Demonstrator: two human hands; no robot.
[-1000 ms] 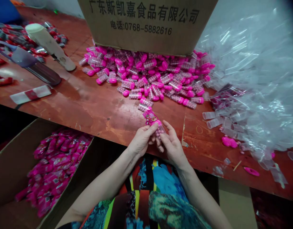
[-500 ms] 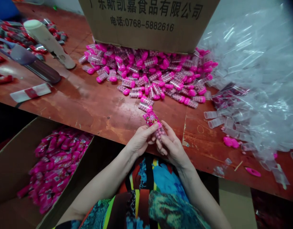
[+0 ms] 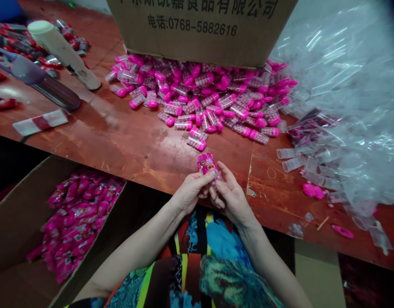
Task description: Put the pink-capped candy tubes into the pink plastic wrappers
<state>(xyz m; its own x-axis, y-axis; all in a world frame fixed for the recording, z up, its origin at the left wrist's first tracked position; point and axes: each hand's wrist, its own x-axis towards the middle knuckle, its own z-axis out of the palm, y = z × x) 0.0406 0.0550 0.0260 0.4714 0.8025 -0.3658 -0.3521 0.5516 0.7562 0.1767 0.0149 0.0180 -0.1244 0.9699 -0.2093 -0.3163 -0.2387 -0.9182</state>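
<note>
While both hands are meeting over the near edge of the bench point(image 3: 136, 147), a pink printed wrapper point(image 3: 206, 162) is standing out beyond the fingertips; the left hand point(image 3: 193, 187) is pinching its lower part, thumb uppermost, and the right hand point(image 3: 233, 197), fingers curled, is gripping the lower end of the same piece; a clear tube point(image 3: 217, 175) of pink beads is showing there, mostly covered, so this unit is apparently nearing full cover, though the fingers are hiding how its lower end is lying.

Beyond the hands, many capped tubes point(image 3: 213, 100) are lying bare in a pile before a carton point(image 3: 197, 40); these are seemingly making up the portion left, and it is looking large; two tubes are lying just ahead of the wrapper, apart from it. At lower left, pink packs point(image 3: 77, 222) are filling part of an open box point(image 3: 19, 222); these are presumably representing the portion done; how deep they are reaching is not showing. At right, a flat stack of dark pink wrappers point(image 3: 312, 126) is lying beside clear empties point(image 3: 293, 163).
</note>
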